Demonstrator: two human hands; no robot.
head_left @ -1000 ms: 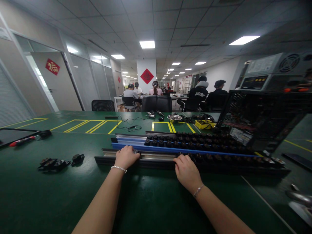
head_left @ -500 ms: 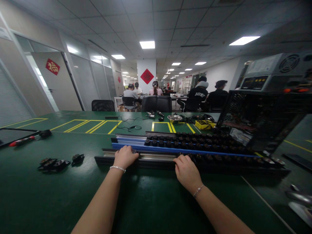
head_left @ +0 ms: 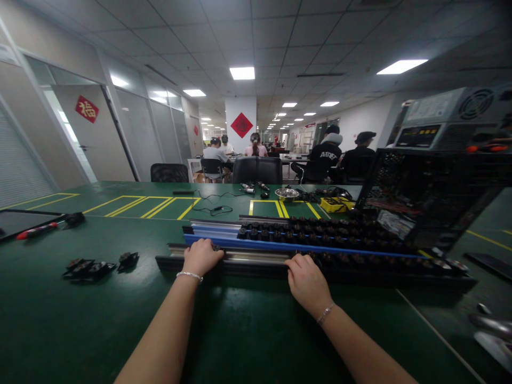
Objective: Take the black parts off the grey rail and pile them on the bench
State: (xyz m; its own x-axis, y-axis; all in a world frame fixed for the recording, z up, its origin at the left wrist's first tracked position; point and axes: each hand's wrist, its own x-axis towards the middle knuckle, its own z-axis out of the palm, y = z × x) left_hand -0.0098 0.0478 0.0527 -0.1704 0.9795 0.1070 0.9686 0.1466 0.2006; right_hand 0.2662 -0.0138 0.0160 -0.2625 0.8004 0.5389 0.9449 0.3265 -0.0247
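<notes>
A long black rail [head_left: 256, 269] with a silvery metal channel lies across the table in front of me. My left hand [head_left: 200, 257] is closed over its left part, on a small black part [head_left: 216, 248] that shows just beyond the fingertips. Farther right, my right hand [head_left: 307, 277] has its fingers curled onto the rail's near edge, beside the first of a row of black parts [head_left: 340, 261] seated in the channel. What lies under the right fingertips is partly hidden. Loose black parts [head_left: 90, 269] sit to the left, with a single one [head_left: 128, 261] beside them.
Behind stands a blue rail [head_left: 228, 240] filled with similar parts. An open computer case [head_left: 424, 186] is at the right. A steel bowl [head_left: 286, 194], a yellow tray [head_left: 336, 205] and cables lie farther back. A red-handled tool [head_left: 38, 231] is far left. People sit in the background.
My left hand has shifted slightly left along the rail, and the small black part at its fingertips has moved with it. The right hand is almost still.
</notes>
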